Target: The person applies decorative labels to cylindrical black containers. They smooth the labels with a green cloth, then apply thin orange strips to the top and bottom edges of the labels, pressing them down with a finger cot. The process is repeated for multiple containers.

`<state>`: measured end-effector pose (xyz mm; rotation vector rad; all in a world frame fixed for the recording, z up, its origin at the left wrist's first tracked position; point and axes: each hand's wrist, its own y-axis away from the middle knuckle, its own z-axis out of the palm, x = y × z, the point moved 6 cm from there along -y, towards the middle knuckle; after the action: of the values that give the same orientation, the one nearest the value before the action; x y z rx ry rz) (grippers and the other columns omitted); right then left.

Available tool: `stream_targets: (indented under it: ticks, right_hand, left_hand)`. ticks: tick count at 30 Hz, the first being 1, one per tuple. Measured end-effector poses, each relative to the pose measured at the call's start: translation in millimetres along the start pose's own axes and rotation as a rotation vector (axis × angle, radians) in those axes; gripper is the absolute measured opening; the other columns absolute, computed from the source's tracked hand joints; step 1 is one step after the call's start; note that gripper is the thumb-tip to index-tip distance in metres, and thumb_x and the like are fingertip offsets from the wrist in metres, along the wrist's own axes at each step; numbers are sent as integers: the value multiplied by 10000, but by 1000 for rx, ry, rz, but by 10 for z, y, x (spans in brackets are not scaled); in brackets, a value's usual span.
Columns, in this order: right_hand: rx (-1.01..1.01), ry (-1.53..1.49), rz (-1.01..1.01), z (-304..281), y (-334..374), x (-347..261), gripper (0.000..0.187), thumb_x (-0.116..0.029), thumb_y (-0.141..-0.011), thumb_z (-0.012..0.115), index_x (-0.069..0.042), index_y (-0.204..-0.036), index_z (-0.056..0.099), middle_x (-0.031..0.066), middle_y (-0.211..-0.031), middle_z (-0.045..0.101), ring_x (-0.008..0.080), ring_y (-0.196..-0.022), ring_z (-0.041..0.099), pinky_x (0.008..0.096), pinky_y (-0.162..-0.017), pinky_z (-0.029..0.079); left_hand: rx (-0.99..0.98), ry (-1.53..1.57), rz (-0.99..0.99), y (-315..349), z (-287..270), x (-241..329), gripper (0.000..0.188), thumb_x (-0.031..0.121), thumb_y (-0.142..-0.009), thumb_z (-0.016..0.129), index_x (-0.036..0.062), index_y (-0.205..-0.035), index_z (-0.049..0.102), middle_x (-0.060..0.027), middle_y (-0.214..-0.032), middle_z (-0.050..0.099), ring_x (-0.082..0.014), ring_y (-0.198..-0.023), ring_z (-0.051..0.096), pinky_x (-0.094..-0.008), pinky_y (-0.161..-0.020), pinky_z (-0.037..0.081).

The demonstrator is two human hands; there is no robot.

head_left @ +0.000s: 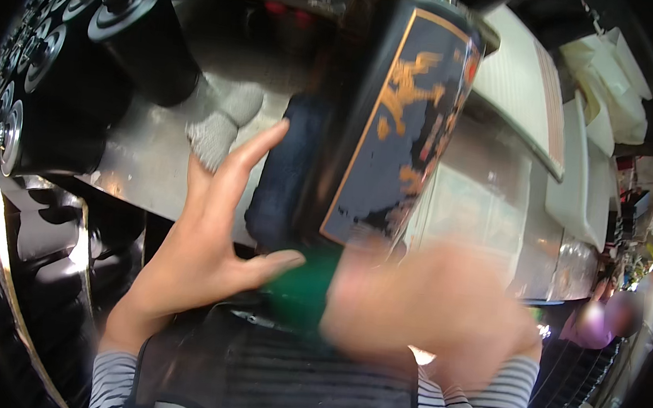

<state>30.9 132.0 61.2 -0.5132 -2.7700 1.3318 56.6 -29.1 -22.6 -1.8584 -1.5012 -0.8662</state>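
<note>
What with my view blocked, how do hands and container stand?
Left hand open. Right hand blurred, grip unclear. Black container slanting, lower end partly hidden. Dark blue item alongside.

A shiny metal table (140,164) carries the things, its near edge showing at left, slanting down toward the middle, and its surface bright in places and dark with reflections toward the back. At its left stand black bottles, one (149,52) slightly apart and another (72,96) nearer the front edge, with more crowded behind them toward the picture's rim. On the right side a pale sheet (482,206) lies flat on the metal, its markings too faint to make out.
</note>
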Motion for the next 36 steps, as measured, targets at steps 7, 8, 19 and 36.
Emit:
stream_targets:
  ticks: [7, 8, 19, 36]
  right_hand:
    - [-427, 140, 182, -210, 628, 223, 305, -139, -861, 579, 2, -1131, 574, 163, -1076, 612, 210, -859, 632, 368, -755, 512]
    - [-477, 163, 179, -172, 640, 200, 306, -146, -871, 564, 2, -1139, 568, 175, -1105, 606, 218, -880, 634, 378, -767, 517]
    - [-29, -295, -70, -184, 398, -239, 93, -66, -781, 600, -8, -845, 635, 76, -770, 630, 184, -655, 629, 289, -601, 540]
    - [22, 160, 262, -240, -127, 703, 165, 4, -782, 677, -30, -940, 646, 34, -846, 676, 112, -744, 643, 217, -617, 504]
  left_hand:
    - [169, -96, 127, -204, 155, 301, 1004, 268, -594, 866, 14, -1396, 317, -291, -1404, 275, -422, -1326, 213, -462, -1081, 253]
    - [185, -117, 115, -210, 201, 280, 1008, 264, -589, 866, 14, -1399, 321, -268, -1411, 283, -416, -1316, 241, -461, -1077, 257]
    - [102, -80, 19, -228, 172, 186, 1054, 315, -548, 869, 1, -1401, 336, -222, -1431, 312, -399, -1329, 248, -460, -1086, 223]
    - [159, -18, 68, -207, 198, 210, 1081, 321, -493, 896, 8, -1380, 365, -162, -1375, 413, -355, -1302, 302, -446, -1059, 266]
